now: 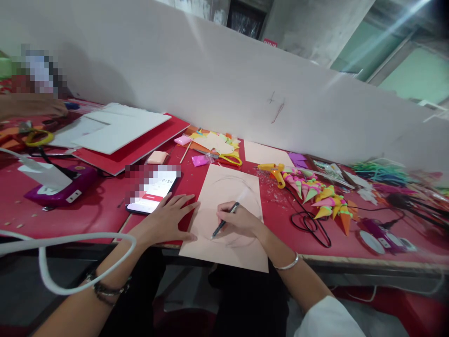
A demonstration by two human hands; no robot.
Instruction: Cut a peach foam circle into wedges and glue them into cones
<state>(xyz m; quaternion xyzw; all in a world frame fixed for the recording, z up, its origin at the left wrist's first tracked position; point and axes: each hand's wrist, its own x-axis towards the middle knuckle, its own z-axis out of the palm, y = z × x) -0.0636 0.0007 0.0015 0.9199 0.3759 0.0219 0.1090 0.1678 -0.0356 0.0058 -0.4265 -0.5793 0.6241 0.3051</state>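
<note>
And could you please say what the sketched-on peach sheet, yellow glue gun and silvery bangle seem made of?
Peach sheet: apparently matte paper or card, thin, without shine. Yellow glue gun: probably smooth plastic, its body evenly coloured. Silvery bangle: likely polished metal, with bright glints.

A dark pen (220, 228) stood tilted over pale peach paper (207, 214).
The sheet lay flat, slightly skewed, just under mid-view, with faint curved lines near its twelve, three and six o'clock; the slim pen leaned back between one and two o'clock, tip down at the sheet's seven.
</note>
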